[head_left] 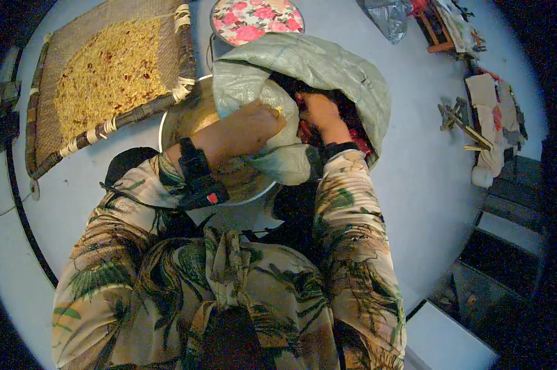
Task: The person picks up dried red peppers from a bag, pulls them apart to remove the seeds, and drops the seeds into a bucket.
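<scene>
A pale green woven sack (315,55) lies in front of me with its mouth gaping, and dried red chilies (357,140) show in its dark inside. My right hand (320,112) reaches into that mouth, fingers curled, with a red piece at the fingertips. My left hand (263,126) is closed over the sack's folded near side; a small yellow spot shows at its fingers, and I cannot tell what they hold. Beneath the sack and my left forearm is a wide round basin (162,131) with a pale rim, partly hidden.
At the left lies a woven tray (115,123) with a bound wooden frame, spread with yellow grain and red bits. A round flower-patterned stool seat (258,18) stands beyond the sack. Wooden pieces (463,126) and cloth (485,105) lie at the right, near dark steps (507,228).
</scene>
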Tool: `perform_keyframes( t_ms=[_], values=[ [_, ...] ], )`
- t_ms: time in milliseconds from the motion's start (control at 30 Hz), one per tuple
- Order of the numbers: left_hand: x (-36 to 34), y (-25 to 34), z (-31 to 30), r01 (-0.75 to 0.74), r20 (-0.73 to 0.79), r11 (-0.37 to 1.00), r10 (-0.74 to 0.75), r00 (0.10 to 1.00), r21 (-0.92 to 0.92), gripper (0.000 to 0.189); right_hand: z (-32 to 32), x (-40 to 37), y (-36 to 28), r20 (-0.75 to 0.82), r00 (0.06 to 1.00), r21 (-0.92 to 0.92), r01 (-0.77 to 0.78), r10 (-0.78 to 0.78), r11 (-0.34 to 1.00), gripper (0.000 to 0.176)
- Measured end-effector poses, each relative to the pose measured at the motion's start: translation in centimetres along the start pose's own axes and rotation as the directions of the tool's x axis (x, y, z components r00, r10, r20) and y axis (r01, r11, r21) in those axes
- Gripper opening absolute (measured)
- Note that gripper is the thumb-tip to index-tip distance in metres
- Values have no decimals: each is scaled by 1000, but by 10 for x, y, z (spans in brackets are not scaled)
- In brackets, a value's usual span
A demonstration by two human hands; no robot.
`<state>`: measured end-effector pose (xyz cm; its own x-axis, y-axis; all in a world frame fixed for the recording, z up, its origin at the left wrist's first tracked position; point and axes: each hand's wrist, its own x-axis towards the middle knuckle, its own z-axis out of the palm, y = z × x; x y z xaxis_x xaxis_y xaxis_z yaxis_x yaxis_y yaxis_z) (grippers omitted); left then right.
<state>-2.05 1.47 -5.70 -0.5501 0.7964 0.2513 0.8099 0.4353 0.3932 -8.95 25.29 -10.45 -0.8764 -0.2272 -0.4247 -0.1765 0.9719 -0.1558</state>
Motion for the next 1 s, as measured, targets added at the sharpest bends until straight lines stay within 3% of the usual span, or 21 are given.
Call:
perform_keyframes(
  t_ms=[33, 100, 167, 267, 367, 433, 533, 633, 833, 1000],
  values=[
    [-3, 0, 2, -7, -1, 1000, 7, 1000, -26, 21, 6, 0, 19, -47, 997, 90, 63, -58, 994, 58],
    [-7, -2, 6, 9, 55, 999, -7, 998, -37, 25, 27, 11, 56, -176, 984, 87, 36, -20, 996, 54],
    [-7, -4, 8, 55, 171, 998, -52, 984, -14, 32, 20, 6, 73, -414, 888, -142, 152, -198, 978, 44],
    [-9, -3, 10, 59, 109, 997, -55, 993, -39, 22, 7, -2, 88, -535, 824, -171, 111, -186, 979, 43],
    [-13, -3, 16, 20, 11, 997, -19, 1000, -69, 25, -10, -12, 93, -530, 843, 69, -62, 89, 996, 42],
    [-15, -5, 22, 5, -8, 999, -5, 1000, -36, 28, -24, -20, 92, -510, 808, 225, -207, 296, 952, 42],
    [-5, -3, 3, 93, 126, 995, -89, 988, -23, 36, -42, -32, 87, -503, 739, 339, -309, 449, 888, 41],
    [5, -5, -8, 208, 177, 977, -199, 964, -38, 41, -51, -37, 83, -501, 711, 379, -333, 494, 863, 41],
    [8, -5, -35, 230, -89, 969, -238, 967, -90, 45, -59, -36, 72, -478, 727, 386, -330, 493, 862, 40],
    [11, -15, -39, 224, -232, 954, -268, 935, -199, 52, -63, -33, 68, -395, 849, 324, -230, 352, 918, 39]
  ],
)
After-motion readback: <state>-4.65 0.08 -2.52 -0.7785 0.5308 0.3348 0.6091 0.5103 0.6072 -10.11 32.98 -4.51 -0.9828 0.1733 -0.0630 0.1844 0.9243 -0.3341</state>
